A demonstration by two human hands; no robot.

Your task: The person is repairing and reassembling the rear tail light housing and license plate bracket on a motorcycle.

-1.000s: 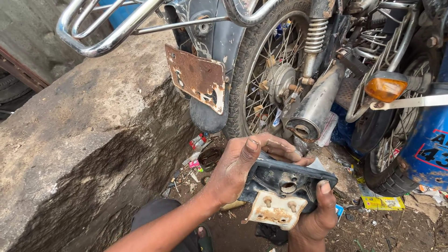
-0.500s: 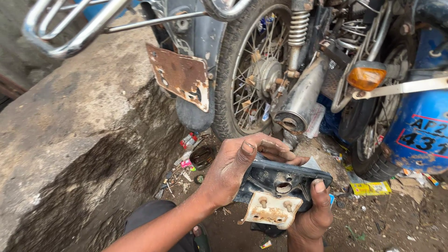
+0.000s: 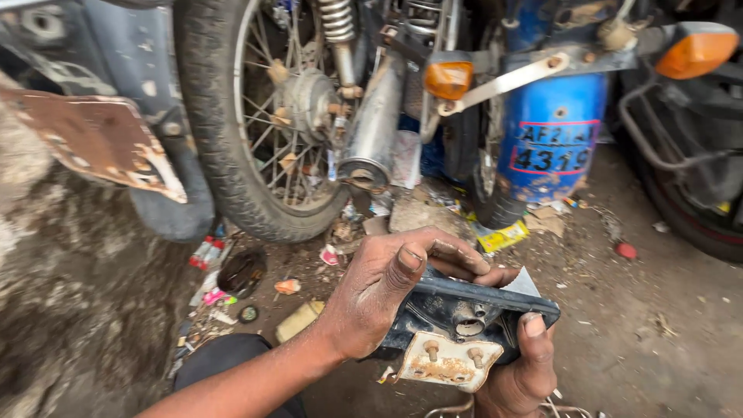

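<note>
Both hands are clamped on one dark plastic lamp housing (image 3: 464,313), which sits low in the view at about 5 o'clock. The left hand (image 3: 387,290) comes in from 7 o'clock and covers the top edge of the housing, with the thumb pressed on its front rim. The right hand (image 3: 518,371) holds it from below, with the thumb on the right corner. A pale, rusty bracket plate (image 3: 449,361) with two small studs hangs at the bottom of the housing.

Behind, at 11 o'clock, stands the spoked rear wheel (image 3: 263,116) of a motorcycle, with the exhaust pipe (image 3: 375,124) beside it, and at 1 o'clock a blue mudguard (image 3: 549,131). Small litter lies on the dirt ground (image 3: 619,325).

The housing seems old and greasy, so it may slip out of the fingers and fall on the hard ground. The rusty plate looks thin, and too much force may bend it or break the plastic around it. Its edge may also cut a finger.

Most fingers of the right hand are hidden behind the housing. The inside of the housing cannot be seen. The bottom edge of the picture cuts the right hand, and a wire object under it is hard to make out.
</note>
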